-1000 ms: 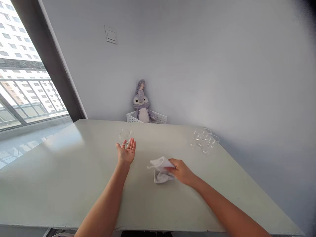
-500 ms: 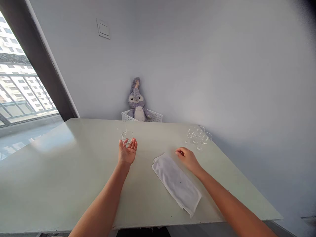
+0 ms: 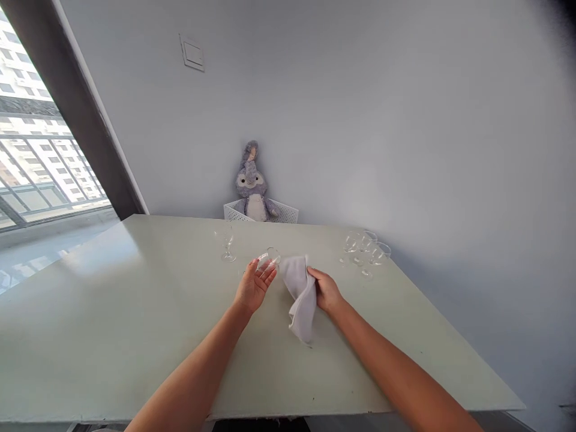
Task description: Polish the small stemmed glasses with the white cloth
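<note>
My left hand point(image 3: 257, 285) is closed around a clear stemmed glass point(image 3: 270, 258), its bowl tilted to the right over the middle of the table. Facing it, my right hand point(image 3: 326, 290) grips a white cloth point(image 3: 302, 294) that hangs down in folds just off the tabletop. The cloth's upper left edge is close to the glass's rim; whether they touch I cannot tell. Behind my left hand another stemmed glass point(image 3: 227, 243) stands upright. Several more stemmed glasses point(image 3: 364, 245) are grouped at the back right of the table.
The pale table point(image 3: 135, 336) reaches to the wall at the back right. A grey plush rabbit point(image 3: 254, 186) sits in a white perforated basket point(image 3: 287, 213) behind the far edge. A window with a railing point(image 3: 49, 168) is on the left.
My right hand has taken hold of the cloth and lifted it off the table. My left hand has moved right with the glass and tipped it, uncovering the standing glass behind.
</note>
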Motion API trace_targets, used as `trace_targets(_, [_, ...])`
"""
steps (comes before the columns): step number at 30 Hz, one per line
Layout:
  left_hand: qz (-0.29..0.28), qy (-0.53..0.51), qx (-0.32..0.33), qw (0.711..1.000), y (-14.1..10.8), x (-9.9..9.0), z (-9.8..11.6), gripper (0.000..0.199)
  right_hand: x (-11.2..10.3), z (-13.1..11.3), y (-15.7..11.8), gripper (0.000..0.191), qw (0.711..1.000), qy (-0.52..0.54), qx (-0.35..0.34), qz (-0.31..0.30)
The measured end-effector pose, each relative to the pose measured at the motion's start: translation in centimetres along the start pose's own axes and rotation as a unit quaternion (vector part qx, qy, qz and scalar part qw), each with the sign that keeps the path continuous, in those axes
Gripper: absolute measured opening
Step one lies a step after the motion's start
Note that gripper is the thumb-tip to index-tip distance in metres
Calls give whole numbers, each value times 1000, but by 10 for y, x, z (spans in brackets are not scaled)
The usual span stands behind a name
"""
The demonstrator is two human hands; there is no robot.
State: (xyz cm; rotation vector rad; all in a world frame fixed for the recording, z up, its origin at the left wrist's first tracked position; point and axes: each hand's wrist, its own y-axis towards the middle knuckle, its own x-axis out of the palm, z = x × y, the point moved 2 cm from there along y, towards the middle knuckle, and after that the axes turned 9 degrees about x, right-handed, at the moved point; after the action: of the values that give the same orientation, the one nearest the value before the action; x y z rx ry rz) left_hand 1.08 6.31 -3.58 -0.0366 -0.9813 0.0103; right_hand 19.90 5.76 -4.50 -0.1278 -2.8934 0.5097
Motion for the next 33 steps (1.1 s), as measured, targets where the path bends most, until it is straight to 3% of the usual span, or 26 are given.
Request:
trace_targets(3, [-18, 14, -2, 1000, -2, 0, -7, 25, 2, 1, 3, 25, 985, 168, 26, 3])
trace_targets(11, [-58, 87, 38, 994, -15, 11, -12, 36, -12, 2, -7, 26, 979, 193, -67, -4])
trace_targets(14, [-64, 120, 48, 990, -19, 15, -15, 38, 0, -2, -20, 33, 983, 150, -75, -68])
trace_targets(18, [-84, 148, 51, 984, -23, 19, -19, 40, 19, -3, -39, 36, 984, 14, -113, -134])
trace_targets(23, [-123, 193, 78, 970, -26, 21, -19, 40, 17, -4, -45, 29, 969, -98, -188, -125])
trace_targets(26, [-136, 219, 77, 963, -28, 21, -19, 40, 11, -2, -39, 29, 977, -84, -143, -137])
trace_targets(30, [-113, 195, 16, 974, -26, 16, -21, 42, 9, 1, -34, 34, 983, -46, -66, -164])
trace_targets(33, [-96, 172, -3, 980, -22, 13, -22, 42, 10, -1, -36, 34, 980, -121, -111, -111])
